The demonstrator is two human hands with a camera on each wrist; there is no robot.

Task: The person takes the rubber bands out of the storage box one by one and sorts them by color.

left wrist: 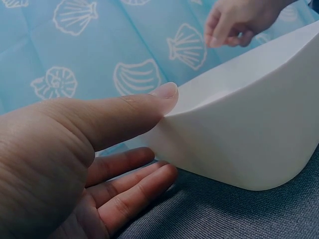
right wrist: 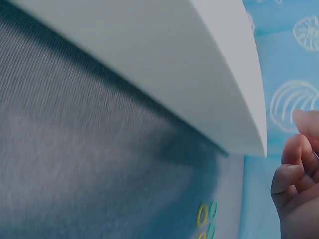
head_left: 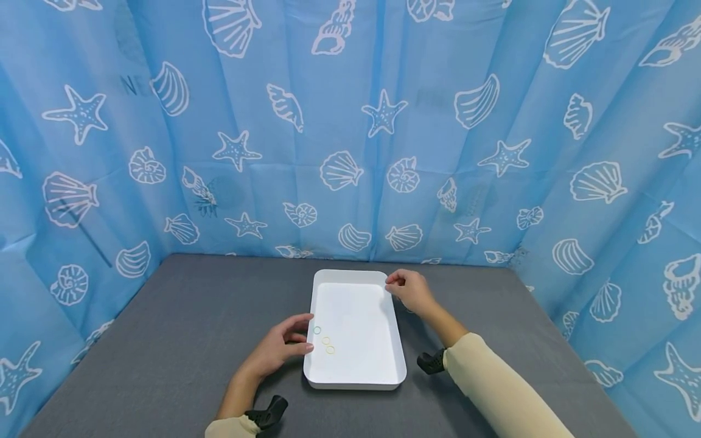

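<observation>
A white tray (head_left: 356, 334) lies on the grey table, with a green ring (head_left: 317, 330) and two yellow rings (head_left: 330, 350) in its lower left part. My left hand (head_left: 276, 350) is at the tray's left side; in the left wrist view the thumb of this hand (left wrist: 89, 149) touches the rim, with the other fingers loosely bent beside the wall. My right hand (head_left: 412, 292) hovers at the far right corner, fingers bent and nothing visible in them. In the right wrist view, yellow (right wrist: 202, 215) and green (right wrist: 213, 210) rings lie outside the tray, near the right hand (right wrist: 301, 179).
The grey table (head_left: 219, 304) extends around the tray. A blue curtain (head_left: 372, 146) with white shell and starfish prints hangs behind the table and along both sides. Black wrist mounts (head_left: 267, 413) sit at both sleeves.
</observation>
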